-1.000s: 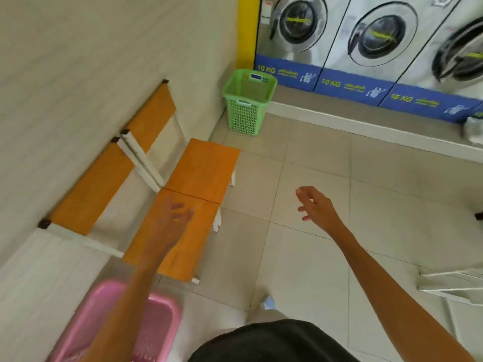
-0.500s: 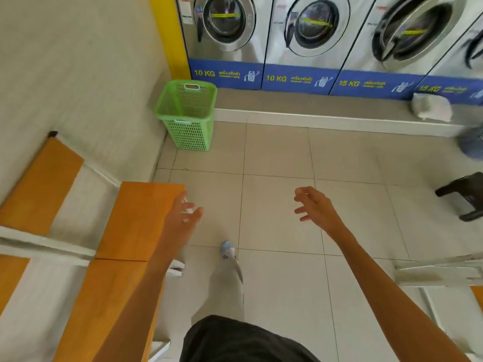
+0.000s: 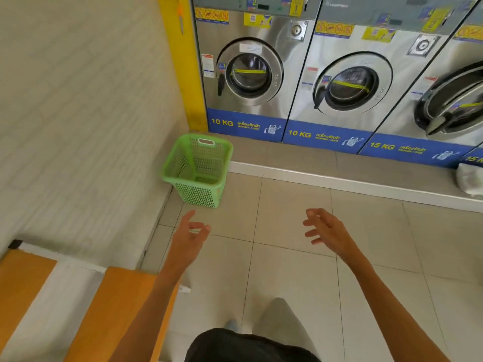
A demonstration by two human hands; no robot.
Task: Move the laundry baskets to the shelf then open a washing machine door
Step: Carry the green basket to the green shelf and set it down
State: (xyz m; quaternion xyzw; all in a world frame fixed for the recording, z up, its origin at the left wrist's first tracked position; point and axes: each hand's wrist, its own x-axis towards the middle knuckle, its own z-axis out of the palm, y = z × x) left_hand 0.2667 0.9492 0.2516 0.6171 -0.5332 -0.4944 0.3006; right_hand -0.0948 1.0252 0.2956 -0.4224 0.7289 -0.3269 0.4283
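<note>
Tiled floor [image 3: 287, 257], upright green basket [image 3: 200, 171]

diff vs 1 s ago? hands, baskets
The person has turned from the orange bench and walked toward the green basket; the pink basket has left view. Left hand and right hand reach forward, open and empty as before. Green basket unmoved in the corner, untouched.

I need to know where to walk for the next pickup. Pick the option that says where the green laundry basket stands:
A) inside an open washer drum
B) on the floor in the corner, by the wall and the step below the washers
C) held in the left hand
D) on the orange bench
B: the green laundry basket sits on the tiled floor in the corner below the leftmost washer, and both hands are empty.
</note>
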